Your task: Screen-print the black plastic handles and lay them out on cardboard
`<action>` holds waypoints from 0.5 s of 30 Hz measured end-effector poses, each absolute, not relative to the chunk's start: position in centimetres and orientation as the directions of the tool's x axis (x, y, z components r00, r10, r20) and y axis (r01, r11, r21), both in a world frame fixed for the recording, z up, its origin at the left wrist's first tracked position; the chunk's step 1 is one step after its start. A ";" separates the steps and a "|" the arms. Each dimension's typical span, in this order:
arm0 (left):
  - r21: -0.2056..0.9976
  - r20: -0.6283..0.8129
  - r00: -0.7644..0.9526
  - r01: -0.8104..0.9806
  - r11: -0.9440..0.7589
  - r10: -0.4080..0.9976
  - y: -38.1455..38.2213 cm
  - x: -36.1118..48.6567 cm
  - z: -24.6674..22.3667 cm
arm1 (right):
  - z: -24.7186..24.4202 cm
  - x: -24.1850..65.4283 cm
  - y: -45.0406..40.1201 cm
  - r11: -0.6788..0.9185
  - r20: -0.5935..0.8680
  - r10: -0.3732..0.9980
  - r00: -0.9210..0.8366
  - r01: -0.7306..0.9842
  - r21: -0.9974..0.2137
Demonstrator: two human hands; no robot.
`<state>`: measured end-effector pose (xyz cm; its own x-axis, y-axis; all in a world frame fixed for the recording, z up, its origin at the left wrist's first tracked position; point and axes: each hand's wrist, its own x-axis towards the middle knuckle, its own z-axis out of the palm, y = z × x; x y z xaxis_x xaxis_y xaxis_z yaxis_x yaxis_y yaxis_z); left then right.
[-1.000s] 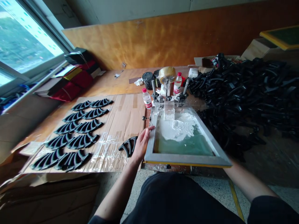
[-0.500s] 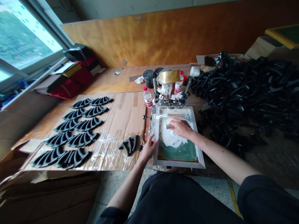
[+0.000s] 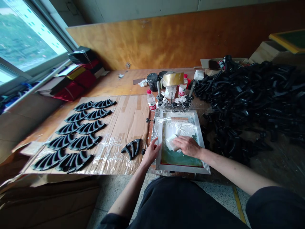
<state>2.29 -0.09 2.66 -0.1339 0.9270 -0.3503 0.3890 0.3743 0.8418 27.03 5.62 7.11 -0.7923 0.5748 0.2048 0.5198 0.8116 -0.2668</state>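
Note:
A silkscreen frame with a metal rim lies in front of me, its green mesh smeared with white paste. My right hand is closed on a crumpled white wipe, cloth or paper I cannot tell, and presses it to the mesh left of centre. My left hand grips the left rim of the frame, thumb and fingers bent at its edge. Behind the frame stands a metal hinge clamp coated with white residue. A flat brown strip lies across the frame's far end.
Rows of black curved parts lie on a cardboard sheet at left, with a few more parts nearer me. A large heap of black parts fills the right. Bottles, a dark tub and a tape roll stand behind.
My right hand has moved toward me over the mesh with the white wipe, and the white paste is spread differently. My left hand has stayed at the frame's rim.

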 end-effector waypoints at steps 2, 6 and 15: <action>0.846 -0.354 -0.132 0.378 0.377 0.926 -0.1 2.4 3.1 | 6.8 27.2 4.9 0.818 0.208 0.561 -0.801 0.497 -0.291; 0.861 -0.357 -0.110 0.347 0.373 0.928 -0.1 2.3 4.7 | 8.7 25.6 7.6 0.676 0.228 0.730 -0.644 0.635 -0.374; 0.980 -0.196 -0.126 -0.054 0.191 0.973 1.4 2.8 13.8 | 12.9 34.0 17.9 0.163 0.247 0.969 -0.033 0.834 -0.528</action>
